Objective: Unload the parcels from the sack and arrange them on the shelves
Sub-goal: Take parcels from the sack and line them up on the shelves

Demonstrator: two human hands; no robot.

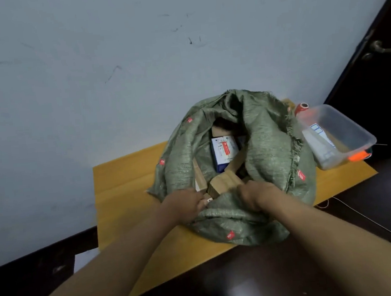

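Woven green sack [256,146] cloth is bunched in both grips, left hand [187,204] and right hand [257,194] clenched on its near rim; it sits on the desk [121,179], parcels [225,153] still inside, none shelved yet
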